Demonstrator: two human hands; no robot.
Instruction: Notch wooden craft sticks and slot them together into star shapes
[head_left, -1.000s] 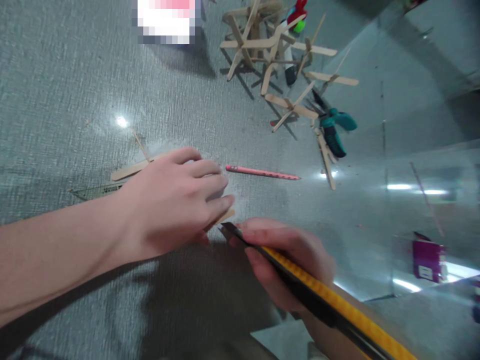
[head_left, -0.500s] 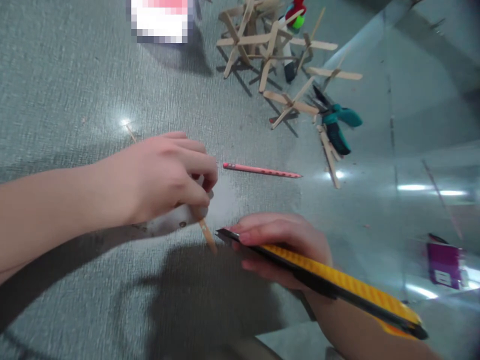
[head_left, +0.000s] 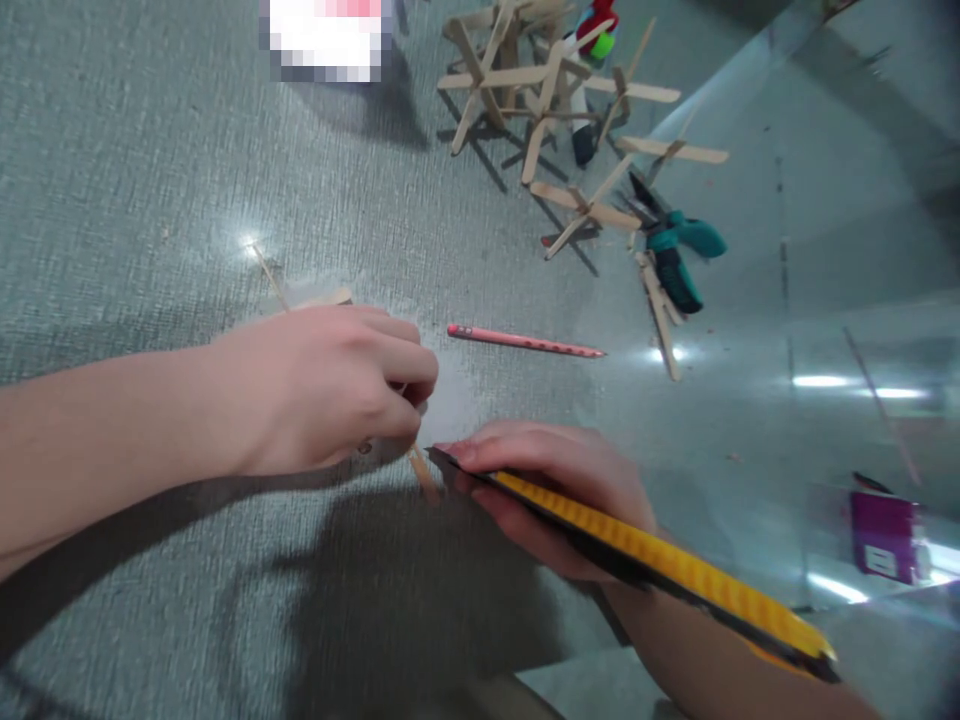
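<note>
A wooden stick (head_left: 421, 473) is pinched in the closed left hand (head_left: 330, 390); just right of the stick, the knife (head_left: 645, 560) is gripped by the right hand (head_left: 555, 495), its tip nearly touching.

You have two hands in view — left hand (head_left: 315, 390) and right hand (head_left: 555, 490). You hold one yellow utility knife (head_left: 652, 560) and one wooden stick (head_left: 421, 472). Beyond them lie one pink pencil (head_left: 525, 342), one pair of teal-handled pliers (head_left: 671, 250) and one purple box (head_left: 883, 532) — the glued stick crosses (head_left: 555, 90) at the far edge overlap too much to count
</note>
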